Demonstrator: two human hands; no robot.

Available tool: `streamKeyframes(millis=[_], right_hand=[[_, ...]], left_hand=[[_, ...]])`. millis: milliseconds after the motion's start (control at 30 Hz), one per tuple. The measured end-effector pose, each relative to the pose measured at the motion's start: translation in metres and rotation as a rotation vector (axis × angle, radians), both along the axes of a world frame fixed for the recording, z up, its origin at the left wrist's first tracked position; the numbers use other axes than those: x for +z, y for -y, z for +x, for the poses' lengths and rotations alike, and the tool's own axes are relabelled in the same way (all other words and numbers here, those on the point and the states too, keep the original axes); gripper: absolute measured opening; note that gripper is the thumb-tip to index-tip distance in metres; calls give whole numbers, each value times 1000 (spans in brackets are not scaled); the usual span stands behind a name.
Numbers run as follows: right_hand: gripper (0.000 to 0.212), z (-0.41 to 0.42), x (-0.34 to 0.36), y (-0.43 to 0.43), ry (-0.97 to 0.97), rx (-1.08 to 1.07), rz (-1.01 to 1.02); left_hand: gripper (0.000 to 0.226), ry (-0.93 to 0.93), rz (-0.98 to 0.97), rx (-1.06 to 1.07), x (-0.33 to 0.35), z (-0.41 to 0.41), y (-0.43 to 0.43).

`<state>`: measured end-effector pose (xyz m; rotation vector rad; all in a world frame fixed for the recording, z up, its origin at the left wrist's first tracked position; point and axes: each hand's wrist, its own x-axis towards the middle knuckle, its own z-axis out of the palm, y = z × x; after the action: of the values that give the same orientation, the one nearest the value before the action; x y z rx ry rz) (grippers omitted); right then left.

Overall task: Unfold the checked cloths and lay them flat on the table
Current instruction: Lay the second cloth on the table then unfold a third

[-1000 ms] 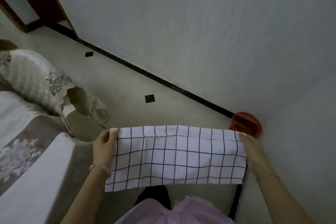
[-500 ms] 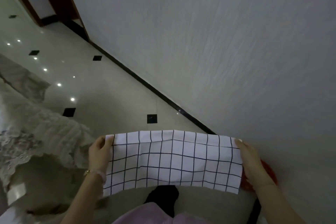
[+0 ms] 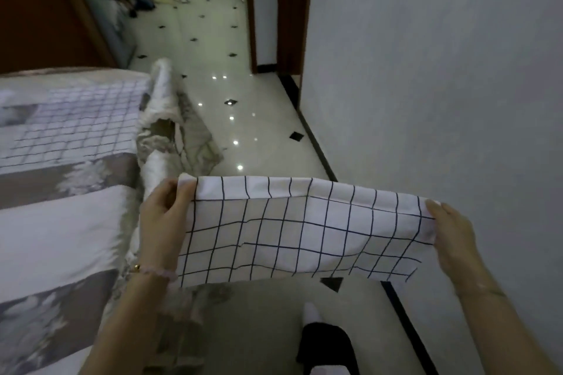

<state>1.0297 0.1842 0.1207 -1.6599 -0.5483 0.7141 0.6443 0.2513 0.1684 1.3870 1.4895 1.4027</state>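
I held one thin, limp white checked cloth [image 3: 301,231] stretched in the air, left hand [image 3: 163,222] and right hand [image 3: 454,240] fingers pinched on its ends, while a second checked cloth [image 3: 76,122] lay flat on the bench [image 3: 54,240] beyond my left fingers.

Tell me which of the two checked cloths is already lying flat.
The checked cloth on the table, far left, already lies flat. The other checked cloth hangs in the air over the floor, stretched between the left hand and right hand.
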Motion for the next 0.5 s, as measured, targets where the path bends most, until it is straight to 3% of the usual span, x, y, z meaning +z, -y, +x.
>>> streamKeyframes(millis=[200, 500], right_hand=[[22, -61, 35, -179, -45, 332, 119], [15, -237, 79, -384, -153, 926, 240]], left_hand=[[13, 92, 131, 330, 44, -57, -40], [22, 156, 193, 951, 65, -164, -52]])
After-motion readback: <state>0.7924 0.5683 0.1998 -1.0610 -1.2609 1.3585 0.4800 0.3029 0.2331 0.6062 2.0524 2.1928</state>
